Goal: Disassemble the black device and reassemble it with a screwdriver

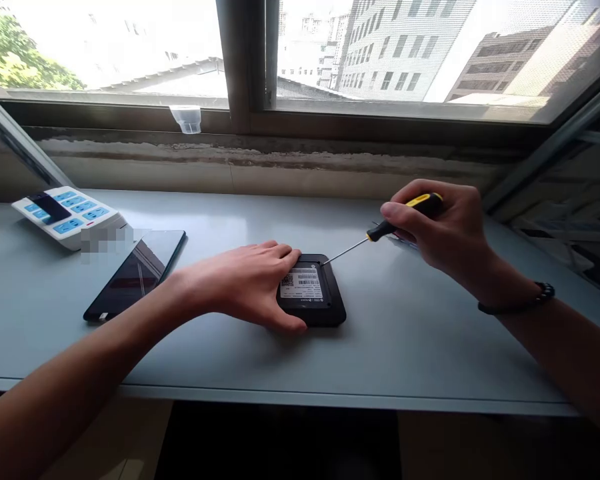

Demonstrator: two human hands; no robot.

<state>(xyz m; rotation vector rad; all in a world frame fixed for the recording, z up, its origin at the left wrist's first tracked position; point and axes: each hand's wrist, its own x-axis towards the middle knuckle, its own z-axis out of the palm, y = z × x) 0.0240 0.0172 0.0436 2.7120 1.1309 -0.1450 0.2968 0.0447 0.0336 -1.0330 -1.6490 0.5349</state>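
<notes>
A flat black rectangular device (336,303) lies on the table, with a white label bearing a QR code and barcodes on its upper face. My left hand (257,283) grips it from the left, fingers at its far edge and thumb at the near edge. My right hand (443,220) is closed round the black and yellow handle of a screwdriver (349,249). Its thin metal shaft slants down to the left, and the tip meets the device near the label's upper right corner. A small item behind my right hand is mostly hidden.
Left of my forearm lies a dark smartphone (137,277) on the pale table (240,353). Beyond it stands a white power strip (100,230) with blue sockets and a small dark object on top. A clear plastic cup (187,120) is at the window frame (245,73).
</notes>
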